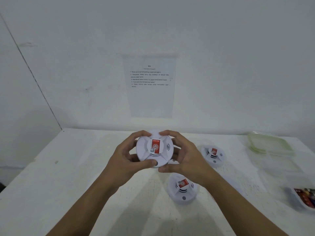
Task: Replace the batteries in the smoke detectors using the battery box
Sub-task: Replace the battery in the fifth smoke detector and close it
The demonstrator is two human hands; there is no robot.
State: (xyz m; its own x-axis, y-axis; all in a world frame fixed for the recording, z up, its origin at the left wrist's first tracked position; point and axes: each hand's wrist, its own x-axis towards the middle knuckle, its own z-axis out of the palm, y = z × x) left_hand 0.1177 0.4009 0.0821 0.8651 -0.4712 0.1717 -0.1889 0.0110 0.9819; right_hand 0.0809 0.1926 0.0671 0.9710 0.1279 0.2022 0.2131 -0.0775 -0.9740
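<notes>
The person holds one smoke detector [154, 149] up off the desk [68, 176], face towards them. The left hand [126, 159] and right hand [185, 159] both curl round its rim, fingers [144, 133] over the far edge and thumbs on the near one. To me it looks like a grip for twisting the back off to reach the battery.

Two more detectors [183, 189] [214, 155] lie on the desk just right of the hands. What I take for the battery box [305, 199] sits at the far right edge, with a clear lidded tub [271, 143] behind it.

Each detector has a red sticker with a round emblem and a QR code, its lettering too small to read. A sheet [150, 86] on the wall lists five steps in Malay, starting "Buka penutup kompartmen bateri penggera".
</notes>
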